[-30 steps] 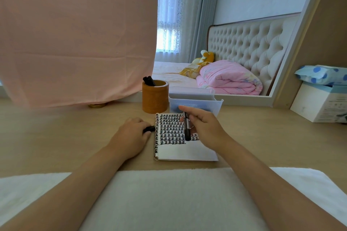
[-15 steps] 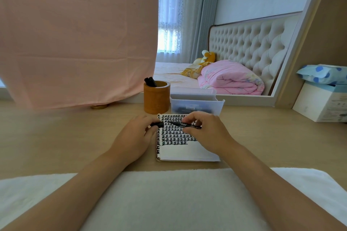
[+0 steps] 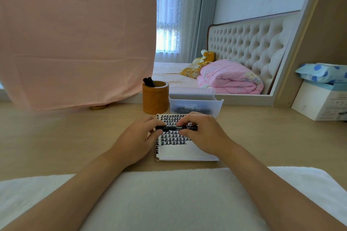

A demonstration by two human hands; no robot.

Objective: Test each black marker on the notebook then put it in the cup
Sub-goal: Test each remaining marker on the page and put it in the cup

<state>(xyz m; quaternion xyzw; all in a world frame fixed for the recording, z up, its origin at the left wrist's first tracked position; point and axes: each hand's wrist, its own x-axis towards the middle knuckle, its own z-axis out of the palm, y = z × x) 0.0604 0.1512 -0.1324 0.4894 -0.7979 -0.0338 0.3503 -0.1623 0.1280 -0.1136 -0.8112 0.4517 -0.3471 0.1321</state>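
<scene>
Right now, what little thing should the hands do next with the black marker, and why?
Probably push the cap end fully onto the marker. The left hand pinches its left end, the right hand grips the barrel, and it is held level over the notebook, which bears rows of black marks. Capped, it can go into the cup.

Home bedroom. Bed [image 3: 169, 73] with tufted cream headboard [image 3: 244, 43], folded pink quilt [image 3: 229, 78] and yellow plush toy [image 3: 206, 57] on the mattress. Beyond it, bright window [image 3: 167, 24] behind lace and grey curtains [image 3: 204, 15]. Nearest, light wooden worktop [image 3: 56, 137], pink cloth [image 3: 75, 33] hanging over it.
</scene>
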